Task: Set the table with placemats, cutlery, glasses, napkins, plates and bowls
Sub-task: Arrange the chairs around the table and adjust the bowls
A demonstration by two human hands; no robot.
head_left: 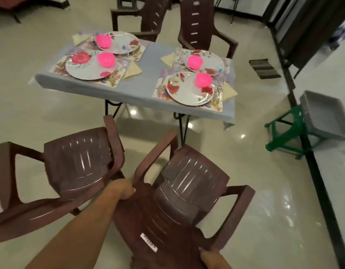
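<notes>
A table [136,94] with a pale blue cloth carries several place settings: floral placemats [187,103], floral plates [189,89], pink bowls [204,80], folded yellow napkins [133,70], and glasses and cutlery [217,92] beside the plates. In front of the table I hold a brown plastic chair [187,195], tilted. My left hand [122,190] grips its backrest edge near the left armrest. My right hand [212,258] grips the backrest at the bottom of the frame.
A second brown chair [70,167] stands just left of the held one, close to it. Two more brown chairs [200,26] stand behind the table. A green stool [288,136] with a grey bin [327,115] sits at the right by a dark rail.
</notes>
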